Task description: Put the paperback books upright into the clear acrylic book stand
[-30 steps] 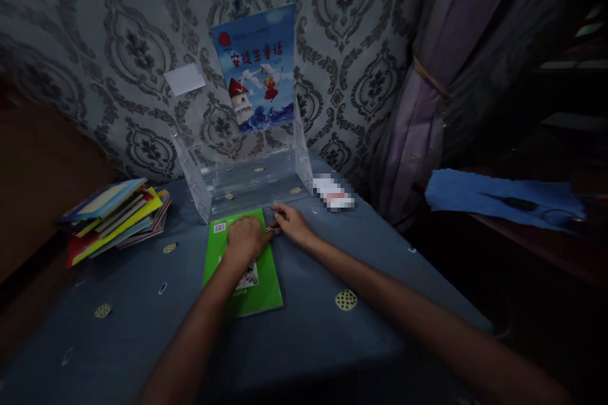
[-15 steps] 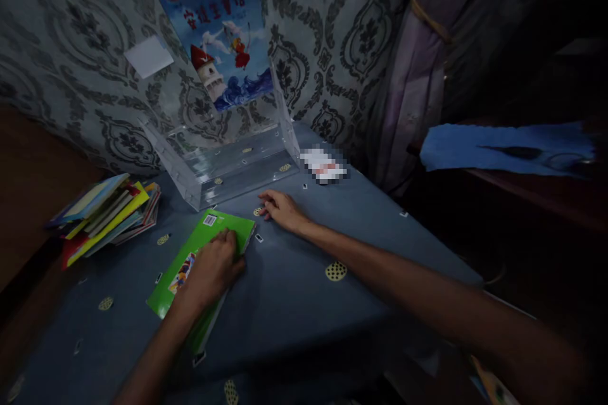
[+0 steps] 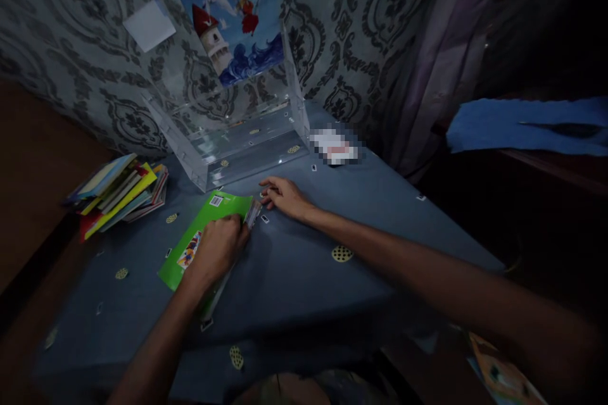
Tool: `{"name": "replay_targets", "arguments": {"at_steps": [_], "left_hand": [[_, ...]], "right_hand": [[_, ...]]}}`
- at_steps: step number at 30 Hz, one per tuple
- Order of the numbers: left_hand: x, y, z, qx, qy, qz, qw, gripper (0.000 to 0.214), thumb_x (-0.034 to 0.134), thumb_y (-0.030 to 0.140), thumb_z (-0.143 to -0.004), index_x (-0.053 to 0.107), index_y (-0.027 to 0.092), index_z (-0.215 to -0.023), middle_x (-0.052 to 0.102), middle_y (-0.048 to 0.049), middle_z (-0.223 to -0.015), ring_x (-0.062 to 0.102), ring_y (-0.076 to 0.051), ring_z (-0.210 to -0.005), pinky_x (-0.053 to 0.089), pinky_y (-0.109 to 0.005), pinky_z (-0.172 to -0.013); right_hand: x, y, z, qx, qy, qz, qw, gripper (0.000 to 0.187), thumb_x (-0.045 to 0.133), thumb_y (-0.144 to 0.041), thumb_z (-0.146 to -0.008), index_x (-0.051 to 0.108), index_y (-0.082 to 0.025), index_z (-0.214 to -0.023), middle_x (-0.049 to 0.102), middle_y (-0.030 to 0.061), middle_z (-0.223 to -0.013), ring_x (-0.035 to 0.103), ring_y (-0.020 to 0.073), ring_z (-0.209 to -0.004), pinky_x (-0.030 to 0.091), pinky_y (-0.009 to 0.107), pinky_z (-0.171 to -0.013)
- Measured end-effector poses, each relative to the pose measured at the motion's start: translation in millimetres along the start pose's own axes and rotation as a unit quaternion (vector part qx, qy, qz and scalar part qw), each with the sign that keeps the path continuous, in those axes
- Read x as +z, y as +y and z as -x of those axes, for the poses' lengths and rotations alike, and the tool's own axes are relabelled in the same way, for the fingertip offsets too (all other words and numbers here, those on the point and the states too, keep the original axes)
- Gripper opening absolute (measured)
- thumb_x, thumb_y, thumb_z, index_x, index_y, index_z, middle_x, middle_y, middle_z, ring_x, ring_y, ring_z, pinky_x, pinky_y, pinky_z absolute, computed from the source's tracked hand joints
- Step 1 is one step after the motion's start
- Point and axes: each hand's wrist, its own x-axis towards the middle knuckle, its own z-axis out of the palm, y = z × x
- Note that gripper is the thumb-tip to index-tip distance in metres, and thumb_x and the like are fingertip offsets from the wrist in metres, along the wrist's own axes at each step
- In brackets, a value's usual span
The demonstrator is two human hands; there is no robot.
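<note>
A: Left hand is closed on the green book, fingers bent near its right-hand edge. Right hand has nothing in it, fingers loosely parted just beside the book's top corner.

B: Yeah, and a second ago that book's lying flat and pretty square in front of the clear rack. Now it's slanted on the table, right side tipped up, page edges showing at the corner. The hands are almost together back then too; now there's a real gap.

A: Ok, so what's the count?

B: Two hands, one green book, one clear rack. One blue illustrated cover standing at the back of the rack, one white card next to it. One messy stack of books off to the left, too jumbled for me to count. And one white item right of the rack, but it's all pixelated so no clue what it is.

A: And the room?

B: Dim lol. Dark blue-grey tablecloth with yellow dotted shapes and little pale rectangles, big damask-style pattern on the wall covering behind. Purple curtain to the right, then a blue piece of fabric past it, mostly surrounded by shadow.
</note>
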Motion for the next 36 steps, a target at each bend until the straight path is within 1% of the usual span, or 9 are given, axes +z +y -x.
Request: {"name": "replay_targets", "arguments": {"at_steps": [5, 10, 15, 18, 21, 26, 29, 33, 36], "left_hand": [[-0.2, -6, -2, -0.001, 0.011, 0.017, 1.000, 0.033, 0.034, 0.027, -0.100, 0.065, 0.016, -0.095, 0.072, -0.0135, -0.093, 0.069, -0.025, -0.086, 0.043, -0.030, -0.069], [0.5, 2, -2, -0.011, -0.001, 0.014, 1.000, 0.033, 0.035, 0.027, -0.100, 0.065, 0.014, -0.098, 0.072, -0.0159, -0.097, 0.070, -0.027, -0.090, 0.047, -0.032, -0.074], [12.1, 12, 2, -0.015, 0.025, 0.003, 1.000, 0.030, 0.037, 0.025, -0.099, 0.064, 0.010, -0.104, 0.070, -0.0184, -0.102, 0.069, -0.031, -0.095, 0.053, -0.037, -0.077], [22.9, -5, 13, 0.026, 0.063, 0.049, 0.996, 0.029, 0.049, 0.030, -0.097, 0.062, 0.012, -0.116, 0.065, -0.0167, -0.122, 0.065, -0.029, -0.109, 0.052, -0.039, -0.089], [41.1, -45, 34, 0.088, 0.098, 0.128, 0.983, 0.037, 0.053, 0.033, -0.096, 0.057, 0.020, -0.130, 0.056, -0.0102, -0.140, 0.056, -0.023, -0.125, 0.044, -0.037, -0.106], [82.8, -102, 74, 0.046, 0.121, 0.143, 0.981, 0.053, 0.055, 0.037, -0.094, 0.043, 0.030, -0.146, 0.042, -0.0081, -0.152, 0.038, -0.028, -0.141, 0.036, -0.050, -0.113], [98.4, -107, 89, 0.062, 0.122, 0.146, 0.980, 0.067, 0.060, 0.048, -0.090, 0.035, 0.030, -0.150, 0.032, -0.0102, -0.158, 0.030, -0.033, -0.145, 0.030, -0.056, -0.115], [106.8, -99, 92, 0.100, 0.130, 0.150, 0.975, 0.096, 0.071, 0.059, -0.076, 0.023, 0.028, -0.154, 0.017, -0.0147, -0.162, 0.020, -0.038, -0.147, 0.024, -0.061, -0.115], [112.2, -92, 82, 0.113, 0.152, 0.147, 0.971, 0.086, 0.068, 0.050, -0.083, 0.024, 0.029, -0.154, 0.018, -0.0134, -0.162, 0.018, -0.035, -0.148, 0.024, -0.058, -0.116]], "right_hand": [[1, -1, 1, 0.003, 0.001, 0.000, 1.000, 0.032, 0.041, 0.000, -0.086, 0.060, -0.013, -0.107, 0.065, 0.0068, -0.091, 0.070, 0.0125, -0.070, 0.057, 0.019, -0.056], [1, -2, 1, 0.007, 0.002, -0.005, 1.000, 0.032, 0.041, -0.002, -0.086, 0.058, -0.013, -0.110, 0.065, 0.0076, -0.094, 0.070, 0.0130, -0.072, 0.056, 0.020, -0.056], [0, -7, 8, -0.056, 0.019, 0.097, 0.993, 0.030, 0.046, -0.008, -0.086, 0.062, -0.015, -0.111, 0.067, 0.0054, -0.087, 0.068, 0.0146, -0.073, 0.055, 0.025, -0.064], [1, -13, 17, -0.110, 0.021, 0.179, 0.977, 0.028, 0.051, -0.015, -0.087, 0.065, -0.016, -0.111, 0.066, 0.0022, -0.077, 0.064, 0.0144, -0.066, 0.051, 0.026, -0.065], [7, -19, 28, -0.140, -0.053, 0.205, 0.967, 0.029, 0.050, -0.020, -0.089, 0.066, -0.016, -0.112, 0.066, 0.0016, -0.072, 0.062, 0.0157, -0.062, 0.047, 0.027, -0.061], [15, -21, 35, -0.172, -0.103, 0.249, 0.948, 0.025, 0.051, -0.021, -0.088, 0.069, -0.018, -0.105, 0.072, 0.0055, -0.082, 0.065, 0.0185, -0.069, 0.048, 0.029, -0.064], [20, -18, 26, -0.188, -0.097, 0.262, 0.941, 0.025, 0.051, -0.019, -0.087, 0.069, -0.018, -0.105, 0.073, 0.0081, -0.092, 0.067, 0.0204, -0.079, 0.051, 0.032, -0.072], [27, -8, 1, -0.202, -0.088, 0.290, 0.931, 0.027, 0.051, -0.016, -0.085, 0.068, -0.017, -0.106, 0.070, 0.0091, -0.094, 0.064, 0.0202, -0.079, 0.051, 0.034, -0.076], [33, 0, -19, -0.208, -0.086, 0.296, 0.928, 0.029, 0.052, -0.014, -0.085, 0.068, -0.017, -0.108, 0.068, 0.0084, -0.094, 0.062, 0.0192, -0.078, 0.051, 0.035, -0.077]]}}
